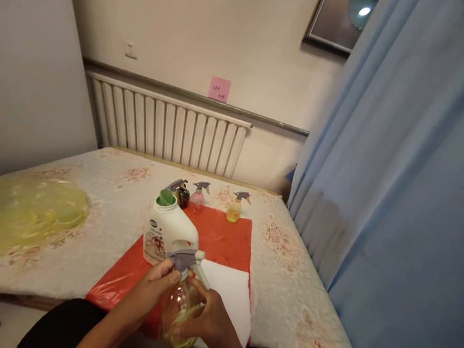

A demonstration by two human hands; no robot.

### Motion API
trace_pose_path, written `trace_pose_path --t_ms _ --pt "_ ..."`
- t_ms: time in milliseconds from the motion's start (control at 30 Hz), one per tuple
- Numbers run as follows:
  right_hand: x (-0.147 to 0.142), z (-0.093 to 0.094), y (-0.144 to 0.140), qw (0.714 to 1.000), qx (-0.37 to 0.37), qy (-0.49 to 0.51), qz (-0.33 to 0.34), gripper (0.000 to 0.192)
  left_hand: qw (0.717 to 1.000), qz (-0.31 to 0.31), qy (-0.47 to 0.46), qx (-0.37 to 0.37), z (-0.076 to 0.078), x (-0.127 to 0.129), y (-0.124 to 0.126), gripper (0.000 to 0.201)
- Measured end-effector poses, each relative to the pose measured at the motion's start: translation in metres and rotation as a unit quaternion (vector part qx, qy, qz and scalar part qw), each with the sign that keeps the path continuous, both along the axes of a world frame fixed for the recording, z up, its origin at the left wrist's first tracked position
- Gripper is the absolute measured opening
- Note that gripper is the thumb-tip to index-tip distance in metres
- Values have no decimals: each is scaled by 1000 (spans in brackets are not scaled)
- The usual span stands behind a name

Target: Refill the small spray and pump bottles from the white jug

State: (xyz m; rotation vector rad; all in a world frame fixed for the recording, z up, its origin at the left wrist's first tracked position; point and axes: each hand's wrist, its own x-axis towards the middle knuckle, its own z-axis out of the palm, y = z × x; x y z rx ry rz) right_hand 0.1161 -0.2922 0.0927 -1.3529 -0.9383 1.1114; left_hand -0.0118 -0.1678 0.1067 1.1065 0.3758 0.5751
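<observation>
A see-through yellowish spray bottle [178,299] with a grey trigger head stands upright between my hands at the near edge of the table. My left hand [157,282] is closed at its neck, thumb just under the grey head. Around the right side of the bottle's body, my right hand [211,316] is curled, the fingers partly hidden behind it. Just beyond stands a large white jug [170,225] with a green cup-shaped piece [166,197] in its mouth. Under these lie a red plastic sheet [226,238] and a white cloth [229,293].
Farther back stand a pink spray bottle [198,199], a yellow one [233,211] and a dark one [183,197]. A yellow plastic bag [21,210] spreads over the flowered tablecloth [134,174] at left. A blue curtain [402,172] hangs along the right side.
</observation>
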Motion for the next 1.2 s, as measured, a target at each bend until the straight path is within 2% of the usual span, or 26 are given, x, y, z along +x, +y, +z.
trace_pose_path --t_ms 100,167,300,467,633,733,967,1067,1200 --pt "-2 2 -3 998 17 55 5 65 993 -48 -56 -95 1 0 -2 32" --pt "-4 5 -4 995 47 85 10 67 990 -45 -65 -115 -1 0 -2 27" --pt "-7 8 -3 991 63 113 14 72 990 -33 -68 -121 -3 1 -4 25" --pt "-6 -5 2 988 57 144 13 68 989 -42 -73 -121 0 -1 -5 24" --pt "-11 -13 5 958 90 266 48 60 986 -68 -70 -133 3 -3 -4 25" --pt "-14 -12 5 946 96 305 55 54 985 -68 -63 -143 3 -4 -6 23" --pt "-12 -6 3 943 119 305 54 41 988 -23 -72 -133 4 1 -14 22" --pt "-12 -7 1 940 125 312 57 45 984 -9 -54 -167 3 2 -12 21" --pt "-12 -13 -1 932 130 330 74 49 982 -14 -47 -183 3 -1 -10 32"
